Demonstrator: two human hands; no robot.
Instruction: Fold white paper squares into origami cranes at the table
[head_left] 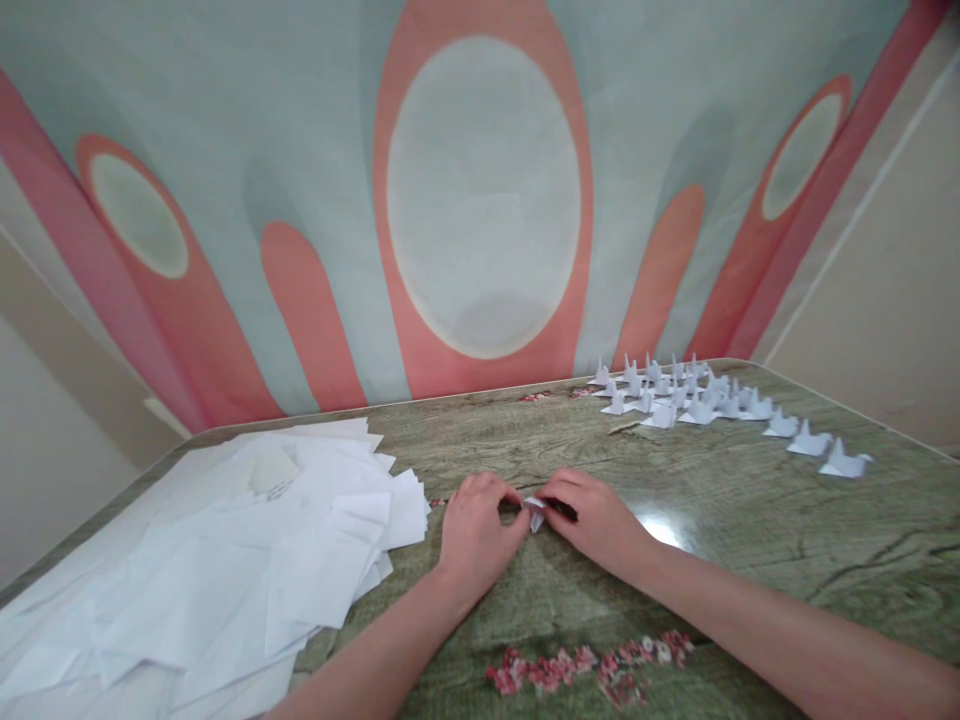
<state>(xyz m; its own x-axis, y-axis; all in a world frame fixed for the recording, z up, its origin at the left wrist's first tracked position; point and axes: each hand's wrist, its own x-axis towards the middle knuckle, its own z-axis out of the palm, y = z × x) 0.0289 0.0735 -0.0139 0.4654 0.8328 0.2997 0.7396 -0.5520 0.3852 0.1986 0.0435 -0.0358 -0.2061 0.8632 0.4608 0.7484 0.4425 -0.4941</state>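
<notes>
Between my two hands is a small piece of folded white paper (535, 512), pinched from both sides just above the table. My left hand (480, 525) closes thumb and finger on its left edge. From the other side, my right hand (592, 515) grips the right edge the same way. The fingertips cover part of the paper, so its full shape is hidden. Left of my hands lies a broad pile of loose white paper sheets (217, 560). Several folded white paper birds (701, 408) stand in rows at the back right.
The wood-patterned table (787, 540) bears printed pink flowers (555, 670) near its front. Behind it rises a wall covering (484, 200) with coral and pale green shapes. One paper bird (844, 460) stands nearest the right edge.
</notes>
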